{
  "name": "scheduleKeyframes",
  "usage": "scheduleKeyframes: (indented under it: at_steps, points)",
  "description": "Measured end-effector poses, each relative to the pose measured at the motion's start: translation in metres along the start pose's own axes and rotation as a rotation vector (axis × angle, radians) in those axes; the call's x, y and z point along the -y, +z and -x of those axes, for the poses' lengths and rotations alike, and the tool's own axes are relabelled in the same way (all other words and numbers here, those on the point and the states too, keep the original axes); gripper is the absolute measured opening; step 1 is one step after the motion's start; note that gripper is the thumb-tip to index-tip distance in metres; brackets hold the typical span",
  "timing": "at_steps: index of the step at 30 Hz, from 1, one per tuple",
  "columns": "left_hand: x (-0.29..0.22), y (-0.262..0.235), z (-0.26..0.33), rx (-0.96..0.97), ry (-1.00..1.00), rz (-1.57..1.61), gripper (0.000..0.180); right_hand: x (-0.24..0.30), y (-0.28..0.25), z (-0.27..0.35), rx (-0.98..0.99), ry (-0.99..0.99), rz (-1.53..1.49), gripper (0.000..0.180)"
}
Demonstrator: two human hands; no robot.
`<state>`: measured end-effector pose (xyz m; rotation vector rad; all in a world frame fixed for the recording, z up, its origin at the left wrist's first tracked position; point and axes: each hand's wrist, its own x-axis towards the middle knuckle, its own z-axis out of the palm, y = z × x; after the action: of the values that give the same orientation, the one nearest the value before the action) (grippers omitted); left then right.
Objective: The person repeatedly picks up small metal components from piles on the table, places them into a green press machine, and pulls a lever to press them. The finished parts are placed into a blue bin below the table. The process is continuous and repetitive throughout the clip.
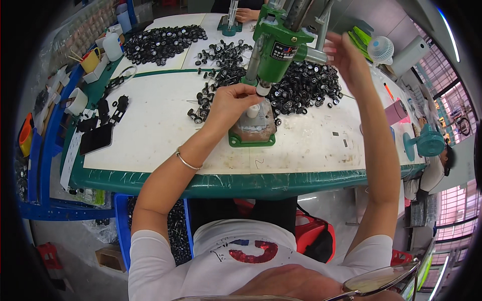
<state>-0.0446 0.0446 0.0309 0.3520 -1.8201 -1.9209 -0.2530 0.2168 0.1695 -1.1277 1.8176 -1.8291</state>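
Note:
A green hand press (pixel 277 47) stands on the table in front of me, with a metal base plate (pixel 256 131) and a small white post (pixel 252 111) on it. My left hand (pixel 233 105) pinches a small black wheel (pixel 262 91) just under the press's ram, above the base. Its fingertips partly cover that wheel. My right hand (pixel 347 59) is raised beside the silver press lever (pixel 316 55), its fingers apart and bent toward the lever. Whether they touch it I cannot tell.
Piles of black wheels (pixel 306 88) lie behind and beside the press, another heap (pixel 163 42) farther left. A dark phone (pixel 97 139) and black plastic parts (pixel 119 108) lie at left. Small fans (pixel 426 142) stand at right. Across the table, another person's hand (pixel 246 15) rests by a second press.

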Motion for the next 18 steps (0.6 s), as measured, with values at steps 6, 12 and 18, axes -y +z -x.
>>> scheduleKeyframes:
  at_steps: [6,12,18]
  points:
    - [0.014,-0.001,0.005,-0.071,0.077,0.108,0.016,0.080,0.037,-0.081,0.015,-0.101,-0.300,0.027]
    - [0.011,0.005,-0.001,-0.002,0.064,0.118,0.014,0.074,0.023,-0.137,0.090,-0.091,-0.386,0.025]
    - [0.002,0.003,0.002,0.025,0.020,0.113,0.012,0.082,0.052,-0.104,-0.117,-0.310,-0.339,0.021]
